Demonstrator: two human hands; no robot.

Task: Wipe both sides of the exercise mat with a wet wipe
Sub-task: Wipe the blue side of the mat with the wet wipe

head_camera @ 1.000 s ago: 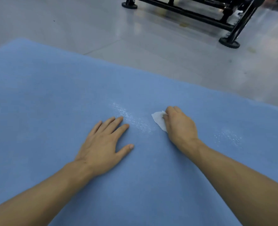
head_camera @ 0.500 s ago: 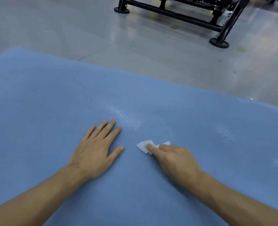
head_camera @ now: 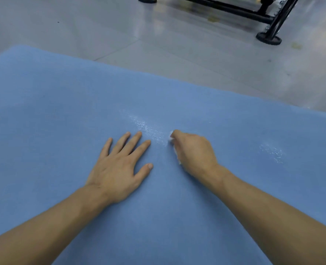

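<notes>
The blue mat lies flat on a glossy grey floor and fills the lower view, running out of sight at the left, right and near sides. Its far edge crosses diagonally from a rounded corner at upper left down toward the right, with open floor beyond it. A black metal frame stands on that floor at upper right, its round foot well apart from the mat's edge. The left hand rests palm down on the mat, fingers straight and spread. The right hand, just beside it, is curled over a white wet wipe and presses it to the mat; only slivers of the wipe show. A damp streak lies just beyond the hands, and another damp patch lies further right.
</notes>
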